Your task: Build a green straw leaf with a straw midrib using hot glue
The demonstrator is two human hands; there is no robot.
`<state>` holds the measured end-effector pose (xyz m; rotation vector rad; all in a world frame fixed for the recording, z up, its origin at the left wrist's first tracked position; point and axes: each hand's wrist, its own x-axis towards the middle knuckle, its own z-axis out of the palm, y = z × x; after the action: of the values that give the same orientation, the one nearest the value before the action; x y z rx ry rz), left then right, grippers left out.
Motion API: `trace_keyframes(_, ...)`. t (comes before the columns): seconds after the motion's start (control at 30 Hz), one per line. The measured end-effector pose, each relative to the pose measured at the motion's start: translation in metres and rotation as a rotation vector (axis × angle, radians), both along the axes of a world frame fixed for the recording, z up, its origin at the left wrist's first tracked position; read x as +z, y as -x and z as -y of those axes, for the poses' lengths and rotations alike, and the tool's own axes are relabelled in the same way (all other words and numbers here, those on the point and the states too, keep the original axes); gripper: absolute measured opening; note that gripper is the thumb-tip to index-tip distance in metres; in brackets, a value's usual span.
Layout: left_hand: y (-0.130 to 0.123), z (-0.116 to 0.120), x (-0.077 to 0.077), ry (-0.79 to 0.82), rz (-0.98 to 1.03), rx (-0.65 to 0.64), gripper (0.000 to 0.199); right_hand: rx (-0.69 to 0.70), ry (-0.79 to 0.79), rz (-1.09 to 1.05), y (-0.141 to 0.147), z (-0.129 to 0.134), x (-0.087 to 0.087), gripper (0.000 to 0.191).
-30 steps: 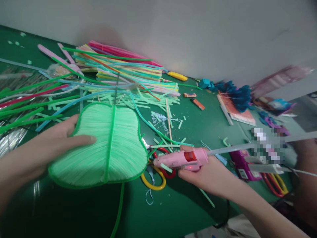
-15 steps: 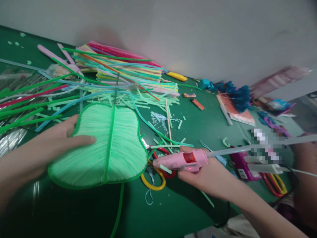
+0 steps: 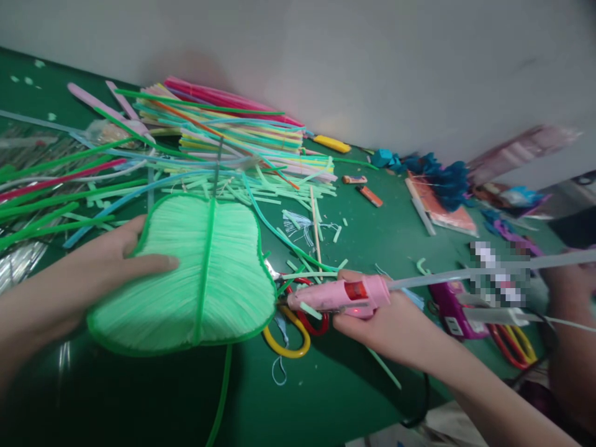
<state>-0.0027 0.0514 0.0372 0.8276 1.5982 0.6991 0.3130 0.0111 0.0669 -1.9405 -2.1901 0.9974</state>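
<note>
My left hand (image 3: 125, 261) grips a light-green fan-shaped panel (image 3: 233, 267) by its left side, thumb on top and the other fingers hidden beneath. Dark-green pipe cleaner edges the panel, and a rib of the same green runs down its middle. A thin stem (image 3: 218, 164) sticks out at the top. My right hand (image 3: 386, 329) is closed around a pink hot glue gun (image 3: 335, 297), whose red light is on and whose long clear glue stick (image 3: 433, 279) extends from the back. The gun's nozzle is at the panel's right edge; I cannot tell whether they touch.
Bundled pipe cleaners (image 3: 251, 136) lie along the wall, with cut green pieces before them. Scissors (image 3: 288, 335) with red and yellow handles lie under the glue gun. A yellow cutter (image 3: 331, 144), an orange lighter (image 3: 371, 196) and a purple device (image 3: 449, 307) lie around. Another person's arm (image 3: 572, 310) shows at right.
Almost nothing differs. The whole view has shifted very slightly, and the other person's hand at the right has moved a little. Both my hands keep their holds.
</note>
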Motion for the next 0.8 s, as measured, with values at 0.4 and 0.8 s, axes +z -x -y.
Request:
trace_keyframes(0.4, -0.0002, 0.0019, 0.0047, 0.000, 0.025, -0.013, 0.089, -0.017, -0.012, 0.116, 0.0035, -0.0020, 0.0044, 0.007)
trace_keyframes(0.8, 0.0030, 0.0009, 0.0046, 0.039, 0.076, -0.049, 0.095, -0.030, 0.004, 0.125, 0.0037, -0.0031, 0.0042, 0.006)
